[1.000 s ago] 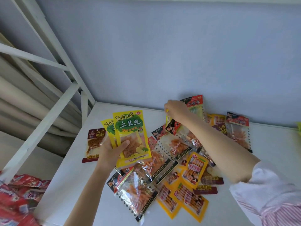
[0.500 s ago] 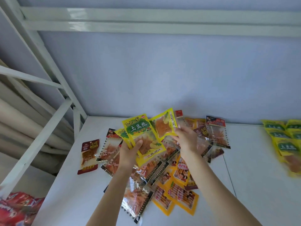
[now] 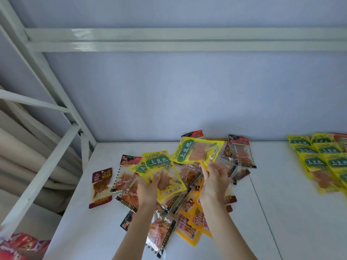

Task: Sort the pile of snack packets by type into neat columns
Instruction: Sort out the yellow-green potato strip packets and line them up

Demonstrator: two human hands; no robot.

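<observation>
A mixed pile of snack packets (image 3: pixel 189 209) lies on the white table (image 3: pixel 281 212) at its middle. My left hand (image 3: pixel 148 186) grips two yellow-green potato-strip packets (image 3: pixel 161 171), fanned and held above the pile. My right hand (image 3: pixel 216 177) pinches the lower edge of another yellow-green packet (image 3: pixel 197 150), lifted and turned sideways over the pile. Two columns of the same yellow-green packets (image 3: pixel 323 160) lie sorted at the table's right. A dark red packet (image 3: pixel 101 186) lies alone to the left of the pile.
A white metal frame (image 3: pixel 47 87) rises at the left and a white bar (image 3: pixel 187 40) crosses overhead. The blue wall (image 3: pixel 187 100) backs the table. Red packets (image 3: pixel 22 246) lie beyond the table's left edge, bottom left.
My right hand has drawn a yellow-green packet out of the pile's far side and lifted it toward the left hand's packets. The view has tilted up and to the right.
</observation>
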